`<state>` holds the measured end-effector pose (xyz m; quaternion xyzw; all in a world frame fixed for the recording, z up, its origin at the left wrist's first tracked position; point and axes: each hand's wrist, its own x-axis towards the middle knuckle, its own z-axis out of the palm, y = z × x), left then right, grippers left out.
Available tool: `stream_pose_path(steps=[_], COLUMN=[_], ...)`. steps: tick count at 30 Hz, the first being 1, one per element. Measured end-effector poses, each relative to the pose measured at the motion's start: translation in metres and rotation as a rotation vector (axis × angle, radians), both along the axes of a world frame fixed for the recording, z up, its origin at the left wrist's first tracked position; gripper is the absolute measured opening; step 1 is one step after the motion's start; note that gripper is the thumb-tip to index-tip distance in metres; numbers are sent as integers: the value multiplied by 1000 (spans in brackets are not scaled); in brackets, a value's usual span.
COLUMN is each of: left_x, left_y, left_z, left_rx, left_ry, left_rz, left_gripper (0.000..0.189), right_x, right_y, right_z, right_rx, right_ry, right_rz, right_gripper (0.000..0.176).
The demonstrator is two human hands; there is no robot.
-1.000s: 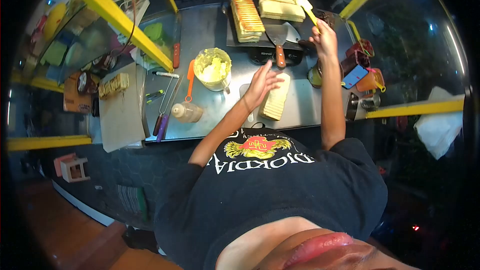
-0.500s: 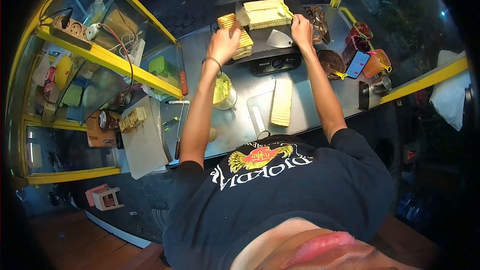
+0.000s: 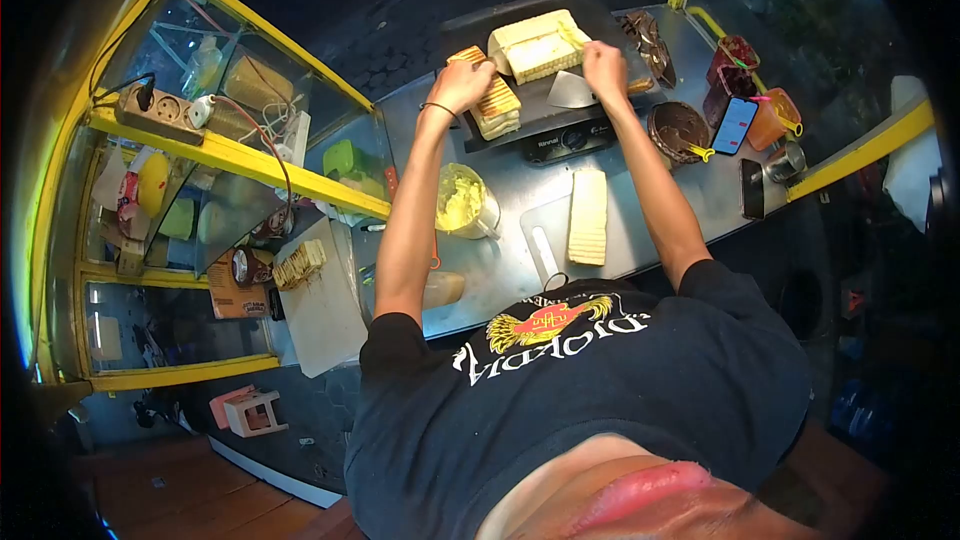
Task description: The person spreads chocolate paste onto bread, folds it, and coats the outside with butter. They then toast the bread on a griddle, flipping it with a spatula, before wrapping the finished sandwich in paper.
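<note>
My left hand (image 3: 460, 87) is closed at the near-left side of a toasted bread block (image 3: 497, 100), its fingers curled against the browned top. The bread rests on a dark griddle (image 3: 538, 100). Beside it on the griddle sits a pale bread block (image 3: 540, 62) with an open upper face. My right hand (image 3: 604, 71) is closed around a thin yellow spreader (image 3: 574, 34), whose end touches that pale block; most of its handle is hidden. Just below lies a metal scraper (image 3: 572, 91). Another pale bread piece (image 3: 588, 218) lies on the metal counter.
A tub of yellow-green spread (image 3: 464, 200) stands beside my left forearm. To the right are a pot of brown spread (image 3: 676, 130), a phone (image 3: 736, 126) and an orange container (image 3: 775, 120). Yellow-framed glass shelving (image 3: 240, 155) borders the left.
My view has shifted, so the counter sits lower and farther right. My left hand has moved from above the toasted bread to its side. My right hand stays by the pale block.
</note>
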<state>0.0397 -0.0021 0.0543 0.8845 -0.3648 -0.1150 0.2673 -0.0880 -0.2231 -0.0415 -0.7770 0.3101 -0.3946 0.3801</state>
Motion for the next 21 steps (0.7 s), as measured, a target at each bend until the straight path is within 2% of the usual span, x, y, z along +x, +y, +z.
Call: stream_pose_path(steps=[1, 2, 3, 5, 7, 8, 9, 11, 13, 15, 17, 18, 19, 21], left_x=[6, -8, -21, -20, -26, -27, -29, -22, -27, -28, -26, -24, -24, -27], left_y=[-6, -7, -8, -4, 7, 8, 10, -2, -12, -7, -1, 1, 3, -3], left_z=[-12, -1, 13, 22, 35, 37, 36, 13, 8, 23, 27, 27, 25, 17], left_rx=[-8, 41, 15, 40, 125, 133, 144, 9, 28, 44, 70, 74, 81, 68], left_ry=[-11, -56, -53, -38, -73, -103, -124, -103, -215, -192, -160, -130, -96, -56], left_rz=[-23, -11, -34, 51, 90, 106, 122, -7, 53, 76, 109, 111, 113, 44], left_gripper=[46, 46, 56, 55, 53, 53, 53, 51, 51, 54, 56, 56, 56, 55], right_x=[5, 10, 14, 1, -16, -17, -20, -6, -5, -13, -17, -15, -17, -9], right_y=[10, 21, 29, 31, 13, 7, 7, 21, 44, 41, 12, 3, -4, 8], right_z=[-8, -17, -24, -9, 12, 22, 27, 9, 2, 16, 19, 19, 18, 5], right_rx=[30, 42, 49, 39, -63, -46, -92, -94, -61, -29, 19, -33, -31, -1], right_ry=[18, -57, -133, -112, -94, -6, 73, 346, 145, 53, 3, -20, -50, 70], right_rz=[92, 191, 291, 342, 186, -5, -66, 54, 355, 436, 239, 28, -51, 31], right_gripper=[28, 30, 31, 31, 32, 33, 32, 30, 27, 28, 28, 29, 31, 26])
